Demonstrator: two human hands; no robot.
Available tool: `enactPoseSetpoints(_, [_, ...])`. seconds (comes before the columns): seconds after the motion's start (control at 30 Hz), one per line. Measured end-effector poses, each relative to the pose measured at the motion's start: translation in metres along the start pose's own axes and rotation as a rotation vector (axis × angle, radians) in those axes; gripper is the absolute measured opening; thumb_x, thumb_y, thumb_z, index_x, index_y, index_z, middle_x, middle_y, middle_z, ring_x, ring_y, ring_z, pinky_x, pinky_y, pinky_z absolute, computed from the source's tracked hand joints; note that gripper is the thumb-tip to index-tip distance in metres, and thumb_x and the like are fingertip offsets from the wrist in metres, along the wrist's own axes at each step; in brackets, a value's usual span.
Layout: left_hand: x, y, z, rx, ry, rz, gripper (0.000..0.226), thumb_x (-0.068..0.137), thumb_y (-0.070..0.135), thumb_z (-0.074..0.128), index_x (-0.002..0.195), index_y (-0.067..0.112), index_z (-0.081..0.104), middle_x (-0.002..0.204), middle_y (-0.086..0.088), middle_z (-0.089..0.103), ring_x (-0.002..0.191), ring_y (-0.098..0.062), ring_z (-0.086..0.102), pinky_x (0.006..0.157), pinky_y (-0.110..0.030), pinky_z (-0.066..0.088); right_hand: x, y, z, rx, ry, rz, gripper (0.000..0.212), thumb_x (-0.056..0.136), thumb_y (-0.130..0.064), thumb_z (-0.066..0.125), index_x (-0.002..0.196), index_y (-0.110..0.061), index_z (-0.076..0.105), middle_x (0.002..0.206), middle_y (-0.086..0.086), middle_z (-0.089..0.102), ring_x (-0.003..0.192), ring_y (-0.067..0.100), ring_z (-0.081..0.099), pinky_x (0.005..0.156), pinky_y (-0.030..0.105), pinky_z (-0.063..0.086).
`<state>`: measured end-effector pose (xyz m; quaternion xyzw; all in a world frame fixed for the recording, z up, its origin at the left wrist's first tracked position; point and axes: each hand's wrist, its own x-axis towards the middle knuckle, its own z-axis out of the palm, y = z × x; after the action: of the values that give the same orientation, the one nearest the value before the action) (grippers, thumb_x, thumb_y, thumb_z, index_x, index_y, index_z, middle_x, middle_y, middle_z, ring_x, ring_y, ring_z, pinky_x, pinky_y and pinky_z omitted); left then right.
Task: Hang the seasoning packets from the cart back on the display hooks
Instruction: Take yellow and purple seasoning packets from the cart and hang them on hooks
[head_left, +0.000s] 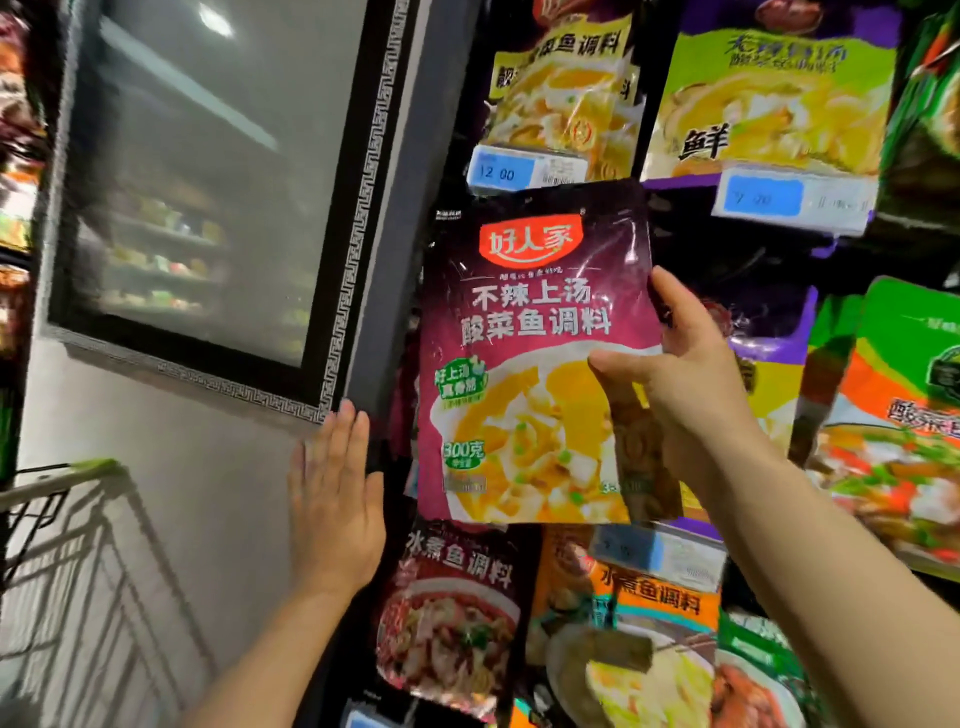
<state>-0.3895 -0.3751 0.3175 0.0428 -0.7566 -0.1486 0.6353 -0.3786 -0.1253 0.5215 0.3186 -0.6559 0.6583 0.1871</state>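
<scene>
Holding a purple seasoning packet (535, 353) up against the display, the right hand (685, 379) grips its right edge, thumb laid across the printed front and the other fingers curled behind. The packet is upright, marked 300 on its lower left, and its top edge sits just under a blue price tag (501, 173) reading 12 00. Whether its top has reached a hook cannot be told; the tag covers that spot.

The left hand (335, 499) is flat and empty, fingers straight and together, its back toward the camera, just left of the packet's lower edge and in front of the dark pillar (410, 208).

Around the held packet hang others: 1 yellow-fronted packet (563, 88) directly above, a purple-and-green packet (779, 98) upper right with a second blue tag (763, 196) below it, a green-and-orange packet (904, 415) at right, a dark red packet (452, 618) and an orange packet (654, 649) underneath. A wire shopping cart (78, 545) stands at lower left, below a glass panel (208, 171) in a patterned frame.
</scene>
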Motion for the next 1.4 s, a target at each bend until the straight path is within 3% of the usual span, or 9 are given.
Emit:
enactPoseSetpoints(0.1, [-0.001, 0.0, 0.0, 0.03, 0.007, -0.052, 0.06, 0.098, 0.025, 0.029, 0.156, 0.018, 0.013, 0.164, 0.018, -0.008, 0.151, -0.006, -0.002, 0.122, -0.038, -0.002, 0.005, -0.006, 0.002, 0.012, 0.017, 0.042, 0.088, 0.076, 0.016, 0.069, 0.146, -0.029, 0.04, 0.099, -0.01, 0.072, 0.078, 0.006, 0.072, 0.062, 0.025, 0.058])
enactPoseSetpoints(0.33, [-0.001, 0.0, -0.003, 0.02, -0.02, -0.009, 0.063, 0.102, 0.038, 0.027, 0.157, 0.032, -0.002, 0.165, 0.013, -0.009, 0.152, -0.01, -0.004, 0.123, -0.036, -0.003, -0.016, 0.002, 0.004, 0.019, -0.008, 0.148, 0.085, 0.078, 0.015, 0.068, 0.146, -0.029, 0.04, 0.074, -0.012, 0.074, 0.057, 0.012, 0.069, 0.041, 0.024, 0.048])
enactPoseSetpoints(0.5, [-0.001, -0.001, -0.003, -0.031, -0.039, 0.015, 0.055, 0.105, 0.045, 0.011, 0.157, 0.031, -0.002, 0.165, 0.013, -0.009, 0.152, -0.012, -0.004, 0.123, -0.036, -0.001, -0.007, 0.001, 0.012, 0.019, 0.028, 0.103, 0.083, 0.082, 0.015, 0.065, 0.146, -0.03, 0.039, 0.076, -0.021, 0.073, 0.065, 0.007, 0.07, 0.051, 0.028, 0.056])
enactPoseSetpoints(0.9, [0.0, -0.001, -0.004, -0.027, -0.043, 0.039, 0.057, 0.106, 0.044, 0.014, 0.158, 0.028, 0.0, 0.165, 0.01, -0.006, 0.152, -0.011, -0.002, 0.122, -0.035, 0.003, 0.017, -0.012, 0.017, 0.096, 0.043, 0.261, 0.079, 0.079, 0.013, 0.067, 0.144, -0.028, 0.046, 0.098, -0.004, 0.07, 0.066, 0.012, 0.068, 0.041, 0.016, 0.044])
enactPoseSetpoints(1.0, [-0.001, -0.002, -0.005, -0.047, -0.036, 0.023, 0.056, 0.105, 0.045, 0.013, 0.158, 0.03, -0.001, 0.165, 0.013, -0.008, 0.152, -0.009, -0.003, 0.121, -0.035, 0.004, 0.017, -0.009, 0.015, 0.105, 0.074, 0.271, 0.079, 0.079, 0.013, 0.067, 0.144, -0.027, 0.045, 0.105, -0.001, 0.07, 0.075, 0.015, 0.069, 0.044, 0.016, 0.046])
enactPoseSetpoints(1.13, [0.0, -0.001, -0.004, -0.068, -0.017, 0.021, 0.058, 0.105, 0.041, 0.021, 0.157, 0.032, -0.001, 0.165, 0.015, -0.007, 0.152, -0.008, -0.002, 0.119, -0.041, 0.012, 0.018, 0.007, 0.035, 0.101, 0.141, 0.227, 0.082, 0.08, 0.014, 0.067, 0.147, -0.023, 0.038, 0.1, 0.001, 0.069, 0.065, 0.011, 0.066, 0.051, 0.024, 0.052])
enactPoseSetpoints(1.2, [0.0, 0.0, -0.006, -0.099, -0.022, 0.026, 0.056, 0.105, 0.044, 0.016, 0.157, 0.034, 0.0, 0.164, 0.017, -0.007, 0.151, -0.006, -0.003, 0.118, -0.04, 0.012, 0.022, 0.021, 0.043, 0.016, 0.153, 0.208, 0.083, 0.083, 0.011, 0.066, 0.149, -0.026, 0.032, 0.106, 0.003, 0.067, 0.073, 0.013, 0.067, 0.064, 0.033, 0.059])
enactPoseSetpoints(1.3, [0.001, -0.002, -0.007, -0.107, -0.046, 0.027, 0.055, 0.105, 0.046, 0.014, 0.157, 0.034, 0.0, 0.164, 0.017, -0.007, 0.152, -0.007, -0.002, 0.12, -0.033, 0.005, 0.016, 0.041, 0.041, -0.468, 0.056, 0.049, 0.092, 0.085, -0.014, 0.073, 0.155, -0.03, 0.015, 0.147, 0.008, 0.042, 0.129, 0.027, 0.048, 0.106, 0.047, 0.044])
enactPoseSetpoints(1.4, [0.0, -0.004, -0.005, -0.099, -0.037, 0.031, 0.056, 0.105, 0.046, 0.015, 0.158, 0.031, 0.002, 0.165, 0.014, -0.005, 0.152, -0.009, 0.0, 0.121, -0.032, 0.005, -0.004, 0.05, 0.038, -1.153, -0.036, -0.548, 0.094, 0.082, -0.06, 0.064, 0.156, -0.033, 0.012, 0.163, 0.01, 0.009, 0.15, 0.031, 0.009, 0.12, 0.052, 0.014])
